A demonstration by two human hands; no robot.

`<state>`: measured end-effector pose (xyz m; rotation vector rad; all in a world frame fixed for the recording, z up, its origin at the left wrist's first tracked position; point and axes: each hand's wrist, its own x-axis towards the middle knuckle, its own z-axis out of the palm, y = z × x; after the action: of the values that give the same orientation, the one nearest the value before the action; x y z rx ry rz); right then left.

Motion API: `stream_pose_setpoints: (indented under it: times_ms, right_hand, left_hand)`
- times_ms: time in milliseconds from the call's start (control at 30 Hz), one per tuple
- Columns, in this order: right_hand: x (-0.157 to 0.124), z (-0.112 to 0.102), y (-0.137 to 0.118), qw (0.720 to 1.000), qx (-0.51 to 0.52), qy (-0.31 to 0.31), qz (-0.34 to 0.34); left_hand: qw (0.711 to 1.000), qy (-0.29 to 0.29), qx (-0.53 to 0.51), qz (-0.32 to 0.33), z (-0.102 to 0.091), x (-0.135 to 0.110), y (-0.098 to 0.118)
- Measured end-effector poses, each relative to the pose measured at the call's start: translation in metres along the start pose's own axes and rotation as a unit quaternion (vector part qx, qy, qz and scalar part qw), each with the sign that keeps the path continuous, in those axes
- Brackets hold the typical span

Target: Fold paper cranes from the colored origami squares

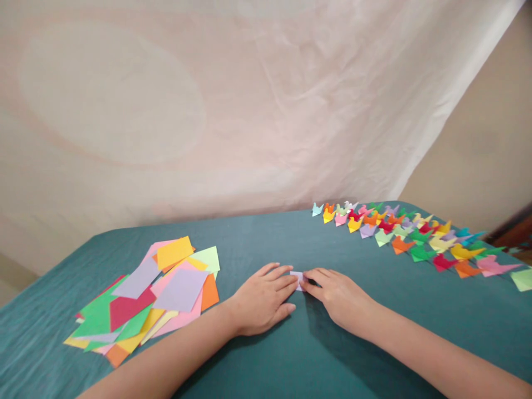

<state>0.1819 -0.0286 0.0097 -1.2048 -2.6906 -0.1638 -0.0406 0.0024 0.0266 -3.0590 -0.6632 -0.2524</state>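
A small folded piece of lilac paper (297, 281) lies on the table between my two hands. My left hand (262, 299) rests flat with its fingers stretched out, the fingertips on the paper's left edge. From the other side, the thumb and fingers of my right hand (337, 295) pinch the paper's right edge. Parts of the paper are covered by fingertips, so its full folded shape is hidden.
A loose heap of coloured paper sheets (178, 291) spreads over the left of the table. Rows of folded paper birds (419, 252) stand along the right side. The dark green tablecloth (257, 238) reaches back to a pale hanging cloth (233, 111).
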Motion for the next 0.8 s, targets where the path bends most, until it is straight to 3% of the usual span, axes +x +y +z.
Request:
stream_pose_setpoints:
  times_ms: [600,800]
  right_hand:
    - [-0.003,-0.006,0.012,0.998,0.053,-0.020,-0.027]
    - [-0.007,0.002,0.019,0.994,0.103,0.037,-0.015]
  left_hand:
    - [1.000,-0.012,0.028,0.003,0.001,0.001,0.001]
    - [0.999,-0.007,0.038,0.007,0.002,0.000,0.001]
